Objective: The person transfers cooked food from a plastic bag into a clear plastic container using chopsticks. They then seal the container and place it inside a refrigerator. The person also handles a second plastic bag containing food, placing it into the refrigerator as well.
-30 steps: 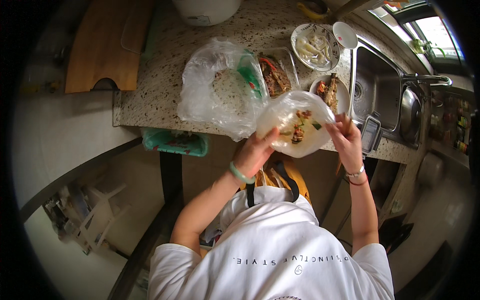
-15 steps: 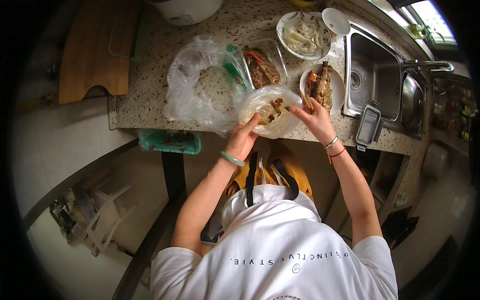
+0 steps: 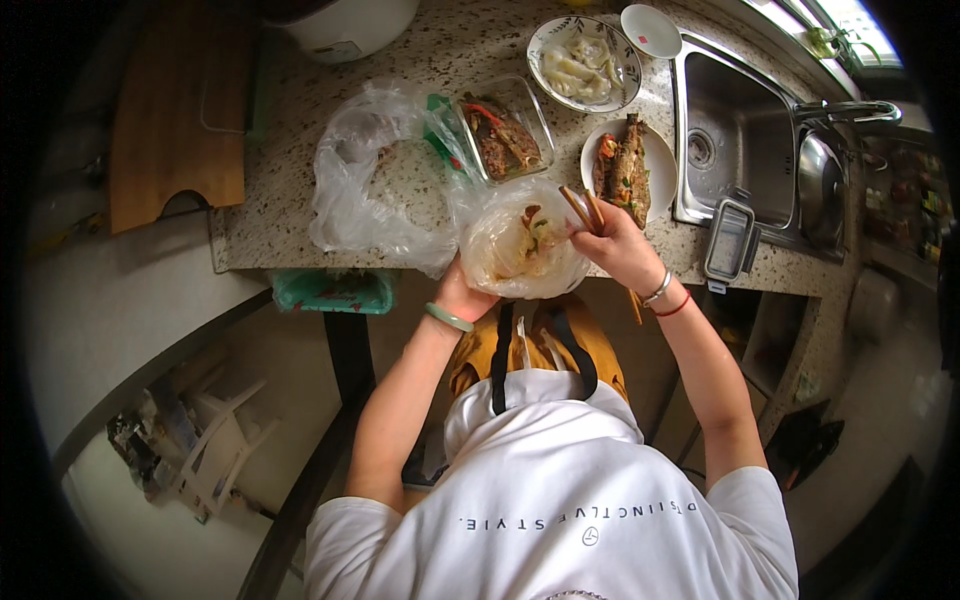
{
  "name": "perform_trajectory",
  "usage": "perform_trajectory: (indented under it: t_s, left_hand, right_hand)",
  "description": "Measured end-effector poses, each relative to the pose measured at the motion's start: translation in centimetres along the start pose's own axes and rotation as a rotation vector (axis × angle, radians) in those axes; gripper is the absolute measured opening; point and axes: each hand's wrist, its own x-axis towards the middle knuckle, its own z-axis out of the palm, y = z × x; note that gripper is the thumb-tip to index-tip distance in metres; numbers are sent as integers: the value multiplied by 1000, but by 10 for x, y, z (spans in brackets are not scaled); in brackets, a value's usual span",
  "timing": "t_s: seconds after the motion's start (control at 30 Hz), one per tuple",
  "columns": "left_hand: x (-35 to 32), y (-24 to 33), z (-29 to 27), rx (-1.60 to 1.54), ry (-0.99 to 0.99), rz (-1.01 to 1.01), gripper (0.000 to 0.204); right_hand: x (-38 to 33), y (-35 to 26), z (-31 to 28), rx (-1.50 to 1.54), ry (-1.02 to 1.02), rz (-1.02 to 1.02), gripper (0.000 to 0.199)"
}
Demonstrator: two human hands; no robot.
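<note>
A clear plastic bag (image 3: 495, 262) with some food scraps inside hangs over the counter's front edge, its mouth open toward me. My left hand (image 3: 466, 292) supports it from the left, with the fingers hidden behind the plastic. My right hand (image 3: 622, 250) is closed around a pair of wooden chopsticks (image 3: 580, 207), whose other ends stick out below the palm. Its fingertips also touch the right side of the bag's rim. Just beyond the hands are a glass container (image 3: 546, 150) of browned food with red pepper and a white plate (image 3: 662, 180) carrying a cooked fish (image 3: 628, 165).
A crumpled clear bag (image 3: 335, 190) lies left on the speckled counter (image 3: 290, 130). Farther back are a patterned plate (image 3: 535, 72) of dumplings and a small white dish (image 3: 651, 30). A clip-on lid (image 3: 730, 240) rests by the sink (image 3: 745, 110). A green bin (image 3: 335, 292) hangs below the edge.
My left thumb has left the bag's rim, and that hand now sits lower behind the bag. The chopsticks in my right hand have swung up and left. The view has shifted slightly.
</note>
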Motion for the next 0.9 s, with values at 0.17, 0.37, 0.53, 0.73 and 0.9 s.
perform_trajectory:
  t_s: [0.17, 0.37, 0.53, 0.73, 0.9]
  left_hand:
    - [15, -5, 18, -44, -152, -97, 51]
    - [19, -12, 32, 328, -240, 99, 52]
    - [23, -14, 38, -85, -377, -52, 51]
    - [22, 4, 33, 361, -377, 58, 53]
    - [27, 15, 41, 83, -315, -73, 55]
  right_hand:
    - [-7, -38, -15, 120, -83, 151, 9]
    - [-15, -58, -25, 167, -121, 179, 11]
    - [-19, -60, -31, 183, -117, 182, 19]
    - [-13, -61, -34, 66, -138, 179, 22]
    - [2, -67, -33, -151, -129, 133, 28]
